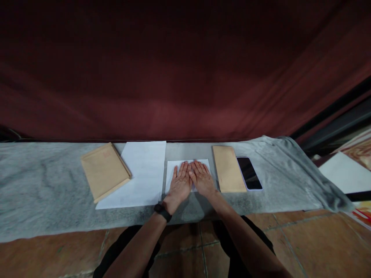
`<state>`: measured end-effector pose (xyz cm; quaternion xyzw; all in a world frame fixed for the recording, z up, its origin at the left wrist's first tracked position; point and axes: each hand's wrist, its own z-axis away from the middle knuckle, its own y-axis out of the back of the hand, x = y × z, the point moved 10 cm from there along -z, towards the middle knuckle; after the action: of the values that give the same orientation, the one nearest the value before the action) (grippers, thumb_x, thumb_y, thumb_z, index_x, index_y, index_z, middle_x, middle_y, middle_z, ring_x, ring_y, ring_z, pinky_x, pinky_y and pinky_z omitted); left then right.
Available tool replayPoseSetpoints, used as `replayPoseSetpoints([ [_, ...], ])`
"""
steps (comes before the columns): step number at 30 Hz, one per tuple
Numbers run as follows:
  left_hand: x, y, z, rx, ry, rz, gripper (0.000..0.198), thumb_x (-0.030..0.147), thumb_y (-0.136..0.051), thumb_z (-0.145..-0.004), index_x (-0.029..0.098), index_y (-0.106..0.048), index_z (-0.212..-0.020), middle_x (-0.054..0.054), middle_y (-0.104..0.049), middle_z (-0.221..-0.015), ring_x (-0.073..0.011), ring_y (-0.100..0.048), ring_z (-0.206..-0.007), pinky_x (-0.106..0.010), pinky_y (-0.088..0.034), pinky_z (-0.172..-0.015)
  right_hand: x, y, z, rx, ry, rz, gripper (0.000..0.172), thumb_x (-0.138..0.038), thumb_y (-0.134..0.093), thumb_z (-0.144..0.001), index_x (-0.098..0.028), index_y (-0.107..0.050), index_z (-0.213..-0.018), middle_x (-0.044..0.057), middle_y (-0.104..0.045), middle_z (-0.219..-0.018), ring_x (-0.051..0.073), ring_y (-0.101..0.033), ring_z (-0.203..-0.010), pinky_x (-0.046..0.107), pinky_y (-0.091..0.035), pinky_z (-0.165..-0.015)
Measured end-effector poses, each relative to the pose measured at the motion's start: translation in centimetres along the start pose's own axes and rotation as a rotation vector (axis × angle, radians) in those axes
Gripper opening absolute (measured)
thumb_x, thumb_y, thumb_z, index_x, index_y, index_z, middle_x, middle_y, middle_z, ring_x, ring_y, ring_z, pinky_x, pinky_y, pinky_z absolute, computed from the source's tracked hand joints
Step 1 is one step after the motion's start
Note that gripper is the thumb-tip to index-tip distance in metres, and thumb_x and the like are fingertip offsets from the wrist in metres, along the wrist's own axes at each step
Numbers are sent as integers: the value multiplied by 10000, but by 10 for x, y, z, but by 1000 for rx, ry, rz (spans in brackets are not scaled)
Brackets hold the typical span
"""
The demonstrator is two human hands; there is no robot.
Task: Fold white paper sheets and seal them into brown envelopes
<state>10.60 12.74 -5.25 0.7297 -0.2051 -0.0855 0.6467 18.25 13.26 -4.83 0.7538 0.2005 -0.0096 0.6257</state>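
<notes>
A small white sheet of paper (171,170) lies on the grey cloth in front of me, with its middle hidden under my hands. My left hand (181,183) rests flat on it, fingers stretched out and pointing away from me. Beside it, my right hand (202,180) is also flat on the paper, and the two hands touch at the thumbs and index fingers. Whether the paper is folded cannot be made out. To the right, close to my right hand, lies a brown envelope (228,169).
Larger white sheets (145,173) lie on the left, partly under a stack of brown envelopes (104,170). A phone (249,173) with a dark screen sits at the right. Grey cloth (43,185) covers the bench, and a dark red curtain (174,96) hangs behind it.
</notes>
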Motion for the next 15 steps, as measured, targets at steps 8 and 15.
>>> replayPoseSetpoints([
  [8, -32, 7, 3, 73, 130, -33, 657, 440, -323, -1021, 53, -317, -1552, -210, -304, -1615, -288, -232, -1531, -520, -210, -1237, 24, 5, 11, 88, -65, 97, 621, -432, -395, -1048, -79, -336, -1555, 201, -348, -1598, 299, -322, -1492, 513, -275, -1208],
  [15, -44, 14, 15, 138, 216, -33, 629, 391, -337, -1019, 3, -369, -1513, -242, -359, -1581, -335, -274, -1511, -559, -243, -1217, 27, 12, 20, 144, -107, 107, 637, -430, -380, -1051, -22, -344, -1538, 232, -345, -1593, 332, -319, -1490, 514, -286, -1198],
])
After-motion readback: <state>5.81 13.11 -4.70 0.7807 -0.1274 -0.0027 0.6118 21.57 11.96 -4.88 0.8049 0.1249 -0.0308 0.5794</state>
